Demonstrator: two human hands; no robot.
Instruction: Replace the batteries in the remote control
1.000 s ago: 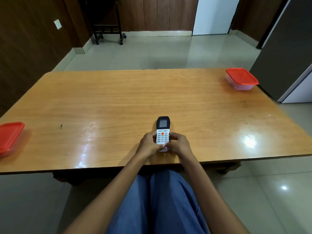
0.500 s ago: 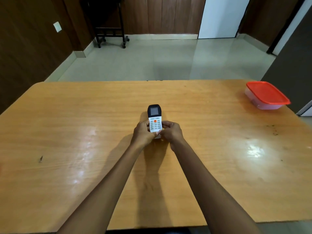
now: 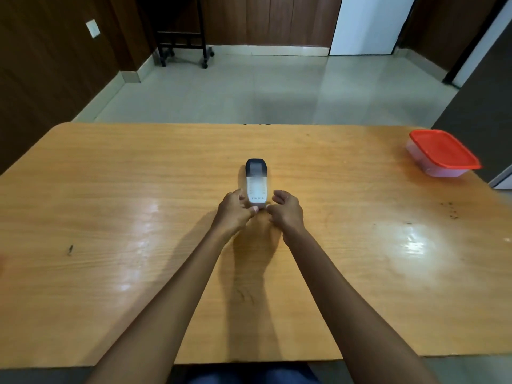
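Note:
The remote control (image 3: pixel 256 180), white with a dark display end, lies lengthwise on the wooden table (image 3: pixel 110 189), display end pointing away from me; it looks blurred. My left hand (image 3: pixel 234 212) is at its near left corner, fingers curled against the left edge and thumb tip on the near end. My right hand (image 3: pixel 286 210) hovers just right of the near end with loosely curled fingers, a small gap between thumb and remote. No batteries or battery cover can be seen.
A clear container with a red lid (image 3: pixel 443 152) stands at the table's far right corner. Beyond the table lie a tiled floor and a dark wheeled stand (image 3: pixel 182 48) by the wall.
The remote has gone from being held up in both hands to lying on the table farther out. Both hands slid back to its near end, and the right hand let go.

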